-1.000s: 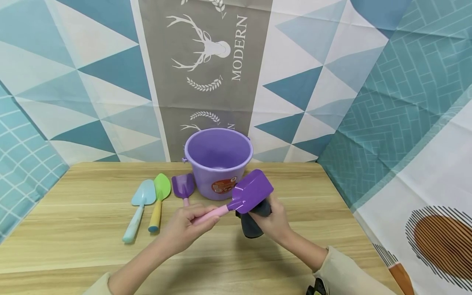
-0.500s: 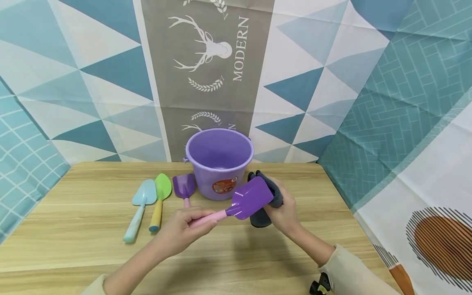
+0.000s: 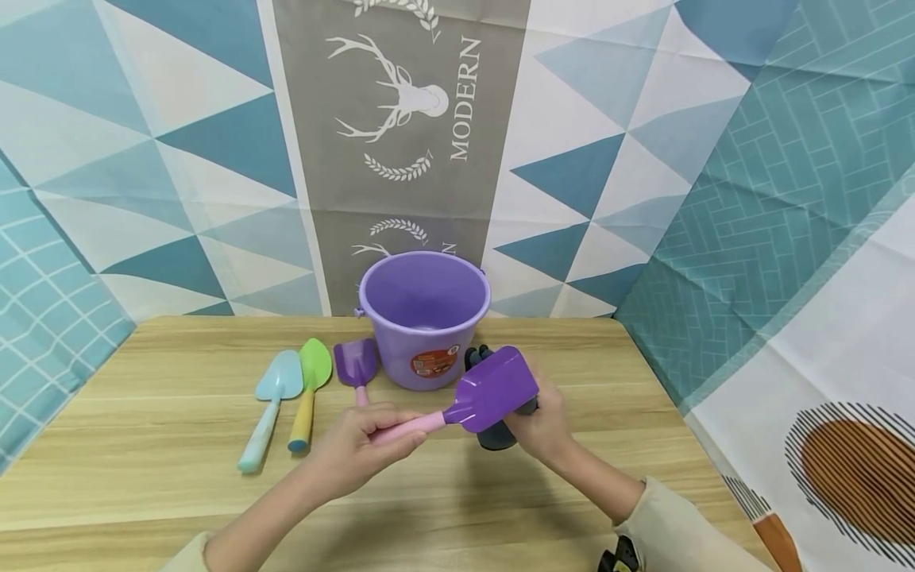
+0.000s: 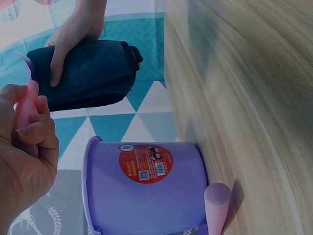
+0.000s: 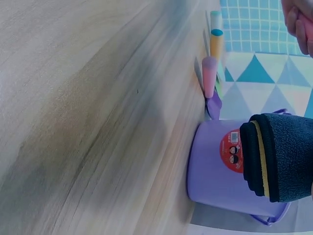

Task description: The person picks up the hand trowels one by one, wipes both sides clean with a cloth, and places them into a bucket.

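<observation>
Purple shovel [image 3: 493, 392], one: raised above the wooden table [image 3: 129, 453], left hand [image 3: 357, 449] gripping its pink handle [image 3: 427, 423]. Dark cloth [image 4: 93, 73], one: folded, clasped by the right hand [image 3: 546, 425], apparently against the blade's back. Step, as judged: wiping; next calls for a steady handle, cloth pressed along the blade. Table: bucket [image 3: 391, 349], upright; three smaller garden tools, left: purple shovel lying nearest [image 3: 355, 362], green trowel [image 3: 315, 364], blue trowel [image 3: 279, 376]. Room: patterned hangings [image 3: 393, 191].

Right sleeve [image 3: 689, 528] was pale beige; left sleeve [image 3: 189, 558] matched. Small black fitting [image 3: 608, 561] with yellow patch [image 3: 623, 566] showed beside right cuff [image 3: 636, 512]. Left hand [image 3: 360, 446], right hand [image 3: 543, 425] were bare.
</observation>
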Tool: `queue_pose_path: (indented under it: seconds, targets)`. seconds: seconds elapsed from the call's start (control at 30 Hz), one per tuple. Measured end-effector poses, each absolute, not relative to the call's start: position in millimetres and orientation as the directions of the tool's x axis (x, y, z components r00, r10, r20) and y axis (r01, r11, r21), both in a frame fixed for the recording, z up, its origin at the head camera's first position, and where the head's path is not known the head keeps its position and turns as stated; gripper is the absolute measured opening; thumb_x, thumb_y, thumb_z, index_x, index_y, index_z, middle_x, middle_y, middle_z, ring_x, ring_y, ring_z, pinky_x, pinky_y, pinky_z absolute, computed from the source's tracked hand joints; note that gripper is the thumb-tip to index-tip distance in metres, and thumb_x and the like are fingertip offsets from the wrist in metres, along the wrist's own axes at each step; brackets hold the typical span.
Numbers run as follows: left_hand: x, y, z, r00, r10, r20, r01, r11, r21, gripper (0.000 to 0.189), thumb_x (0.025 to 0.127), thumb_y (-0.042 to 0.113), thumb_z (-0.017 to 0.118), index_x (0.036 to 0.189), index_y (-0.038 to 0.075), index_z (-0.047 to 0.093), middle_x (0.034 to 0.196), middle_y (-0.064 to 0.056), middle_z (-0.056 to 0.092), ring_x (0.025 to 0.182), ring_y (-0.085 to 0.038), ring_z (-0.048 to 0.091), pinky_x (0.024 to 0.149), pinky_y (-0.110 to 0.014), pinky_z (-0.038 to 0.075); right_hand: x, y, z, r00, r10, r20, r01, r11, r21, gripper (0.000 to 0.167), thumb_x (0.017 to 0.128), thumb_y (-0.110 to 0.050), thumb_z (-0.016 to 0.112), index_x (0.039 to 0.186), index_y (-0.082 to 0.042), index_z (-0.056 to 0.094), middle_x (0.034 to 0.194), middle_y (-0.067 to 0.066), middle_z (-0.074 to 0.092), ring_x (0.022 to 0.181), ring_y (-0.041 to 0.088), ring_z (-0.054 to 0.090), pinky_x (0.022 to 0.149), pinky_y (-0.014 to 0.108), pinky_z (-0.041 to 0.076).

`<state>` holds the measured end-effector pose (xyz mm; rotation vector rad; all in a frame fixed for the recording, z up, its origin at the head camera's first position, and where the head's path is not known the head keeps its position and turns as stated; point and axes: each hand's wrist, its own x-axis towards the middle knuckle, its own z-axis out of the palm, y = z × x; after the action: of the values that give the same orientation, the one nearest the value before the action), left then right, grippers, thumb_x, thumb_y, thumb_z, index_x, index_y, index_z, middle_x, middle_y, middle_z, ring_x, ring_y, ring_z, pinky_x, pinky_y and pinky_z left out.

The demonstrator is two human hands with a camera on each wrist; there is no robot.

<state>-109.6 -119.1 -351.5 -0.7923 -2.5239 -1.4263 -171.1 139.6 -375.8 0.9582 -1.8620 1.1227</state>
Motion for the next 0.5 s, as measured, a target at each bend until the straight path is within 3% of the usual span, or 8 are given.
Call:
queue_pose_path:
  seconds: [0.23,0.5]
  targets:
    - [-109.2,-117.7,-350.1,-0.843,0.38,0.38,0.52,0.393,0.759,0.019,0.086,0.022,0.067,0.101,0.013,0.072,0.084,0.004,0.068,0.065,0.002,0.052,0.054,-0.021,0.047,-168.2,135.3,-378.9,-0.403,-0.259,0.878,-0.902,0.276,-0.332,0.022,0.077,-0.002,0.069,0.096,0.002,0.061,0.091,0.017,0.064,0.085,0.019,0.063,0.085,0.02,0.049]
    - [-109.2,-117.8,-349.4,-0.833,0.385,0.399,0.535,0.374,0.757,0.018,0.086,0.021,0.067,0.101,0.013,0.072,0.083,0.005,0.068,0.064,0.002,0.052,0.053,-0.021,0.047,-168.6,133.6,-380.1,-0.368,-0.32,0.873,-0.921,0.254,-0.295,0.03,0.089,-0.026,0.062,0.1,0.002,0.058,0.091,0.016,0.064,0.086,0.02,0.062,0.087,0.02,0.048]
